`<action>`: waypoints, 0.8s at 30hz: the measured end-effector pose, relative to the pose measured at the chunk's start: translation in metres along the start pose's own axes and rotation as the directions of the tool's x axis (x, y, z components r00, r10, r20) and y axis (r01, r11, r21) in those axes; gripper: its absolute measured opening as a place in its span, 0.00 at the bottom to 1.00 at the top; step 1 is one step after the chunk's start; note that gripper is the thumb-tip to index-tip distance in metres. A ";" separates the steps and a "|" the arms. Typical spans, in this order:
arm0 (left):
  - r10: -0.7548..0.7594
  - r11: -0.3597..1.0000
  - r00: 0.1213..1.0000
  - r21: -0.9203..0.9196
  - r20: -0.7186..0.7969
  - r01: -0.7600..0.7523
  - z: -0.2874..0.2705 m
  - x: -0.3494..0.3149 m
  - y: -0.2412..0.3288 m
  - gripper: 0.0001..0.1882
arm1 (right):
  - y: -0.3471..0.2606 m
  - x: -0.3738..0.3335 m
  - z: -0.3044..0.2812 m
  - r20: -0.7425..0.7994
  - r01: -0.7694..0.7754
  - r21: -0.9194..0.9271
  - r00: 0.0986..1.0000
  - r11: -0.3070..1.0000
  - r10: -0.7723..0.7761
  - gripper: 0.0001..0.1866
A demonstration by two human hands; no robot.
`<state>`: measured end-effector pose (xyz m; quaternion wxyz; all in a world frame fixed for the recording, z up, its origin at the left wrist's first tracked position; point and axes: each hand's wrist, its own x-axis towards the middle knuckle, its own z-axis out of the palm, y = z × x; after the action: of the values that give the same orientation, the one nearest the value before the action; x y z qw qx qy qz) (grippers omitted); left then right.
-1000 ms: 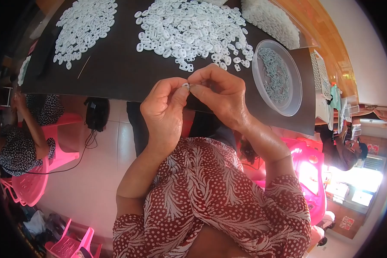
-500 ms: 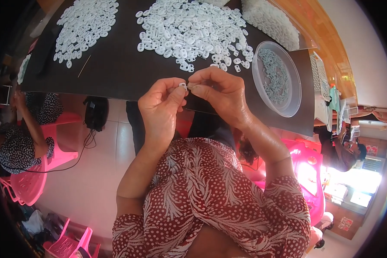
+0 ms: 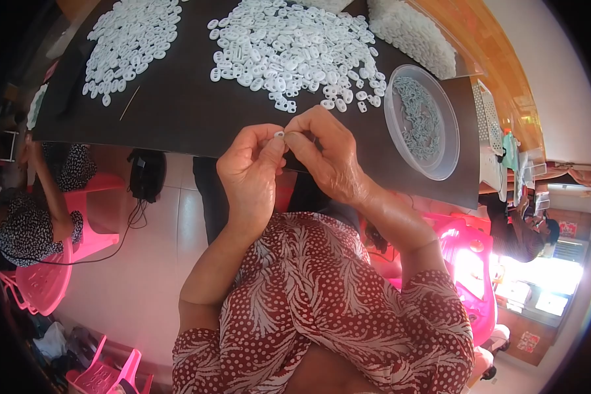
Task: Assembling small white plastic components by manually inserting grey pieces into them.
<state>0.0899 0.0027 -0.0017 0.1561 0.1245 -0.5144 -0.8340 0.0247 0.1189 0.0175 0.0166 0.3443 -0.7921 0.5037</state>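
Note:
Just off the table's near edge, my left hand (image 3: 251,172) pinches a small white plastic piece (image 3: 280,134) with a hole in it, between thumb and forefinger. My right hand (image 3: 328,154) meets it there, thumb and forefinger pressed together against the piece. Whatever those right fingertips hold is hidden. Beyond my hands lies a large heap of white oval plastic pieces (image 3: 289,49), many with holes. To the right stands a round clear plastic tub (image 3: 445,161) with a tangle of small grey-green parts (image 3: 419,118) inside.
A second group of white pieces (image 3: 131,43) covers the table's (image 3: 177,125) far left, near a thin stick (image 3: 130,103). At the back right is a clear container of white parts (image 3: 414,36). Pink chairs (image 3: 467,282) flank me; another person (image 3: 29,223) sits at left.
My right hand has moved left and closed in on the white piece, covering more of it. Both hands have come slightly nearer to me.

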 end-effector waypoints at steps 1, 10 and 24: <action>0.015 1.000 1.000 0.016 -0.004 -0.015 -0.001 -0.001 -0.001 0.03 | 0.000 0.000 0.001 -0.001 0.023 0.003 1.000 1.000 -0.023 0.02; 0.009 1.000 1.000 0.017 -0.025 -0.009 -0.002 0.002 -0.002 0.04 | 0.001 0.001 -0.003 -0.011 0.080 -0.024 0.997 0.996 -0.081 0.02; -0.041 0.999 0.999 -0.017 0.017 0.041 -0.004 0.004 0.002 0.05 | 0.055 0.011 -0.049 0.081 0.223 -0.734 0.966 0.641 -0.244 0.09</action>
<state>0.0880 -0.0027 -0.0019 0.1358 0.1266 -0.5059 -0.8424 -0.0303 0.1670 0.0021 0.2290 0.4009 -0.8761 0.1390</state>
